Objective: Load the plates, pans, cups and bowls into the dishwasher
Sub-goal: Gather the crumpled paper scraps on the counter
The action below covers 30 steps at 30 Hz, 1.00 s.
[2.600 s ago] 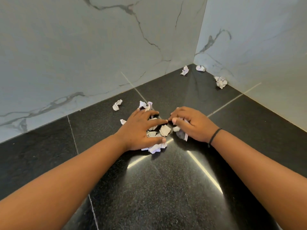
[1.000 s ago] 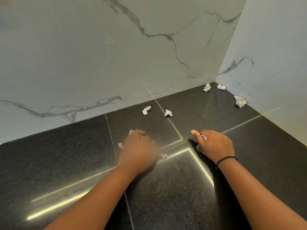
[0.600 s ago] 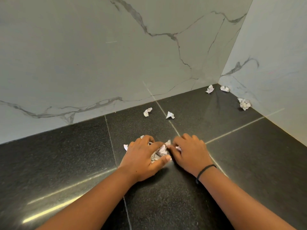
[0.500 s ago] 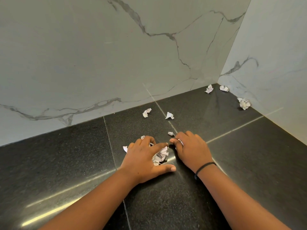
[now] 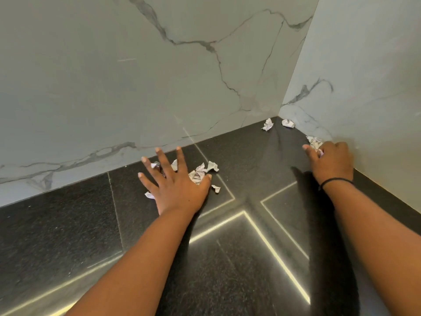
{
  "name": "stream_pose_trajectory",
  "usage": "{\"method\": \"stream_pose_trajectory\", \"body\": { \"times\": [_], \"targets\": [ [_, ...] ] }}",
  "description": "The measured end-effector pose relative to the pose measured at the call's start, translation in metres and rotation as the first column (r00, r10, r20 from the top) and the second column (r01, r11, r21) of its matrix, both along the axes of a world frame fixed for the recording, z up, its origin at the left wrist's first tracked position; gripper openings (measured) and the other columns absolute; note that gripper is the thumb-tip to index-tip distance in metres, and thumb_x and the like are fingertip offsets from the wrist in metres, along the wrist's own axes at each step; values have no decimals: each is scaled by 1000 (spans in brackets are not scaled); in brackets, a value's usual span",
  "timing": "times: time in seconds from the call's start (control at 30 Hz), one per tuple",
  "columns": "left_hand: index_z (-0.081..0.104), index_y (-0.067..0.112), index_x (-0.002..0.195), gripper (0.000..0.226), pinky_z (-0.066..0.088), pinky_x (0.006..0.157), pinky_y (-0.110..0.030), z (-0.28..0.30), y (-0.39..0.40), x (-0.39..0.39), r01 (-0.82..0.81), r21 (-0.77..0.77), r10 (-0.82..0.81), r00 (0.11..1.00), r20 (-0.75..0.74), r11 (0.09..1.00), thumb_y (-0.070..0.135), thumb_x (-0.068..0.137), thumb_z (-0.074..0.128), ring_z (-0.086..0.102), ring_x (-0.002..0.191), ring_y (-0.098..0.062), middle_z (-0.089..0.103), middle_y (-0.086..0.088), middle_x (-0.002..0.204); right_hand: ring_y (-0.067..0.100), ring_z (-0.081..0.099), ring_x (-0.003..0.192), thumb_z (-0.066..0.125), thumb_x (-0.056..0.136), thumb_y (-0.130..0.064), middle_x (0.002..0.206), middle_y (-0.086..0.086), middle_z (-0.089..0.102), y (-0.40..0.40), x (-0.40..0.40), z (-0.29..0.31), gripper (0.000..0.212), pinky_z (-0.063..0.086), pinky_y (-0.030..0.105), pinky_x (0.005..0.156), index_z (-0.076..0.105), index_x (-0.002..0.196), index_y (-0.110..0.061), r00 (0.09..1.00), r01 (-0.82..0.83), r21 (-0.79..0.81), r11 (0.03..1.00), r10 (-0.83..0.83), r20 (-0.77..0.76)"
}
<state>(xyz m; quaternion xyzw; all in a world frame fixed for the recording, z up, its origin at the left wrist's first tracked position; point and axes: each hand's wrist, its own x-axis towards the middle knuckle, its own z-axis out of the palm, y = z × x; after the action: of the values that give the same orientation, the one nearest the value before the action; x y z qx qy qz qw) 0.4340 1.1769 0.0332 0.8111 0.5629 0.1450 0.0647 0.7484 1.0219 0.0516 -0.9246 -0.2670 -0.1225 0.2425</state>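
Note:
No plate, pan, cup, bowl or dishwasher is in view. Crumpled white paper scraps lie on a black stone counter [image 5: 68, 224]. My left hand [image 5: 176, 185] lies flat with its fingers spread over a small pile of scraps [image 5: 200, 172], pressing on it and holding nothing. My right hand [image 5: 331, 161], with a black band on the wrist, is far to the right against the side wall. Its fingers are curled around a paper wad [image 5: 315, 141].
Two more paper wads [image 5: 267, 124] [image 5: 288, 123] sit in the far corner where the marbled back wall [image 5: 114, 76] meets the right wall [image 5: 364, 76]. Loose scraps [image 5: 216, 188] [image 5: 149, 195] lie beside my left hand.
My right hand has left the pile and gone right to the wad by the side wall. My left hand has pushed the pile toward the back wall and spread flat.

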Motion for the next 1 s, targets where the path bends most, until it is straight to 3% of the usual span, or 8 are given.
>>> {"method": "stream_pose_trajectory", "body": {
  "times": [0.13,0.33,0.47,0.57,0.7,0.83,0.9,1.0],
  "targets": [
    [-38,25,141,122,-22,106,-57,-2,13,11,-27,14,25,995,93,1000,96,61,22,-33,137,-41,-42,-10,149,44,48,106,59,85,-52,116,24,48,19,30,-14,46,40,47,90,53,101,-9,994,55,-2,998,-55,-97],
    [-31,35,143,133,-4,116,-51,-3,32,25,220,-64,-213,972,97,973,107,44,21,-11,146,-36,-18,-9,159,41,38,130,35,57,-98,143,18,40,72,29,-9,112,31,53,104,35,141,-23,978,37,-6,999,-38,-203],
    [-25,53,139,123,-1,116,-51,2,41,32,468,-148,-465,884,53,871,106,43,28,-8,147,-32,-10,-6,161,45,27,135,27,40,-106,152,11,29,115,27,-7,117,20,66,100,21,142,-47,970,-16,-168,986,-25,-242],
    [-4,66,138,108,5,118,-50,8,42,32,652,-164,-655,754,43,740,101,46,41,1,148,-24,5,4,161,45,25,136,33,44,-101,153,8,25,152,27,-8,109,18,68,100,26,139,-48,976,-44,-275,961,-17,-215],
    [36,64,131,84,19,115,-40,15,40,30,802,-164,-804,590,69,574,91,54,53,20,141,-11,27,18,149,44,43,120,41,69,-81,133,19,44,177,34,-11,82,38,51,96,45,128,-24,988,-110,-243,964,79,-136],
    [61,48,118,54,30,106,-31,15,38,28,851,-95,-836,525,160,516,74,71,61,35,126,-1,46,18,133,35,49,96,42,91,-44,117,19,48,177,47,-10,39,40,38,77,49,116,-15,963,-260,-197,945,240,-122],
    [69,34,107,42,35,101,-33,15,37,26,864,-44,-847,501,178,502,64,78,62,42,117,-5,54,14,122,33,49,89,41,93,-36,107,18,51,177,46,-7,30,40,36,73,51,108,-12,950,-311,-171,935,298,-97],
    [61,23,83,29,37,83,-26,13,36,25,863,-6,-846,496,195,505,52,86,61,46,93,-9,53,16,94,35,54,85,42,93,-31,88,15,53,174,38,-8,21,44,40,71,45,97,-11,951,-308,-134,942,307,-29]
  ]
}}
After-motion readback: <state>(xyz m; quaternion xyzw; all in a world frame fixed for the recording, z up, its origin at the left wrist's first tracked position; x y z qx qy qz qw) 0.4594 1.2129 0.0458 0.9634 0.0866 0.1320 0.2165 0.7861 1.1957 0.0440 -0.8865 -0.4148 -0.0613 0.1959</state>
